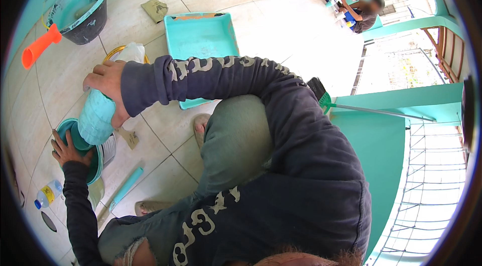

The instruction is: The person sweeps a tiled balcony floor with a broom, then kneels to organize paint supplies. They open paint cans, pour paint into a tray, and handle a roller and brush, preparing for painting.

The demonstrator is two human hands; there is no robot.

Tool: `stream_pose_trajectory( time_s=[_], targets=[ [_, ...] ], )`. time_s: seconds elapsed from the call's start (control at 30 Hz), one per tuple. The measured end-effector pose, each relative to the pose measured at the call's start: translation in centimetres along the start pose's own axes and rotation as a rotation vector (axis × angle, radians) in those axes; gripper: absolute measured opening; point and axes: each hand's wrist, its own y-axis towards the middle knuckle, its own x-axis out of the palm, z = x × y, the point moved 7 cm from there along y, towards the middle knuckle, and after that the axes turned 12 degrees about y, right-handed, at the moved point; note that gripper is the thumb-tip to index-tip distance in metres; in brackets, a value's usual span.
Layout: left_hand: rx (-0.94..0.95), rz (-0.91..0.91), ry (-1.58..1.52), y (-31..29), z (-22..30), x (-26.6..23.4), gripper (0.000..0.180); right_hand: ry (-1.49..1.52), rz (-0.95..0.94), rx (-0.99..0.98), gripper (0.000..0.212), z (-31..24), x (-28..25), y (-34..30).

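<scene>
My right hand grips a turquoise, paint-coated cylindrical container near its upper end. The container is tilted, and its lower end reaches over the mouth of a paint bucket on the floor. Whether anything runs out of it is hidden. At the bucket's near-left rim, my left hand holds on with fingers spread, some of them over the inside wall. Turquoise paint coats the bucket's inside and rim.
Nearby lie a turquoise paint tray, brown sandpaper pieces, a plastic bottle and a turquoise stick. A black bucket with an orange handle stands far left. A broom and another person are right.
</scene>
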Motion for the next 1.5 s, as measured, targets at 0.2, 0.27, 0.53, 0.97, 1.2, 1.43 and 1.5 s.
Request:
stream_pose_trajectory(
  time_s=[0.2,0.27,0.53,0.97,1.2,1.43,1.5],
  targets=[
    [-0.048,-0.070,0.048,0.3,0.9,-0.6,0.102,0.003,-0.013,0.000,0.082,-0.1,-0.3,-0.4],
    [-0.033,-0.058,0.018,1.1,0.7,0.9,0.105,-0.005,-0.014,-0.013,0.082,-0.2,-0.5,-0.1],
    [-0.001,0.123,-0.085,0.8,-1.4,0.2,0.089,0.288,0.082,-0.139,0.072,-1.6,-1.0,2.2],
    [0.302,0.028,-0.419,-2.0,-4.9,-2.0,0.100,0.072,-0.381,-0.332,0.067,-11.1,8.8,8.7],
    [0.251,-0.014,-0.593,-2.1,-6.0,-0.2,0.088,0.087,-0.480,-0.299,0.063,-9.7,12.7,9.8],
    [0.235,-0.086,-0.636,-1.4,-6.2,1.1,0.090,0.016,-0.684,-0.076,0.061,-6.9,16.7,12.9],
    [0.225,-0.086,-0.623,-1.2,-6.2,1.3,0.090,0.010,-0.669,-0.031,0.062,-6.5,17.7,13.4]
  ],
)
